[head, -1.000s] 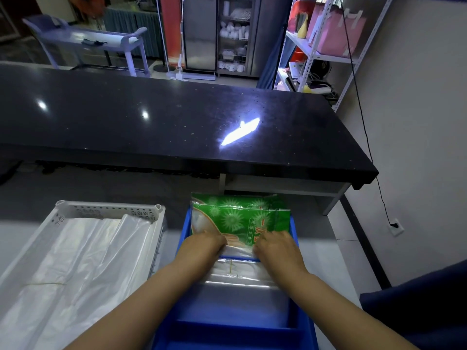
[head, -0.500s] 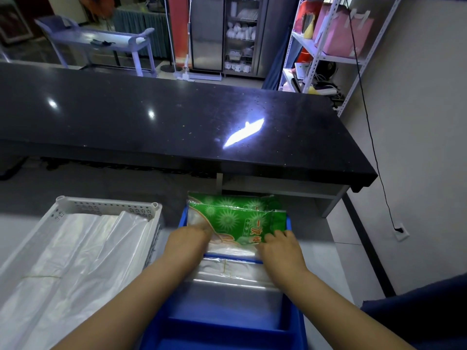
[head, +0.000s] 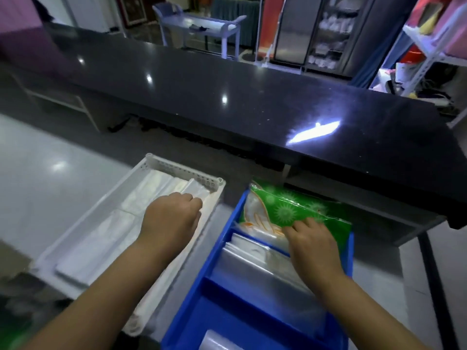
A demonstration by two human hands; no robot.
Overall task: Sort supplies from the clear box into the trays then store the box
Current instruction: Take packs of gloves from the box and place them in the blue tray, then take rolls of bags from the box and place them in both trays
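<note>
To do this step well, seat the green packet flat in the far compartment of the blue tray, with its lower edge tucked behind the divider. The right hand presses on it, fingers nearly straight. The left hand is over the white bags in the white tray with its fingers curled; I cannot tell whether they pinch a bag.
</note>
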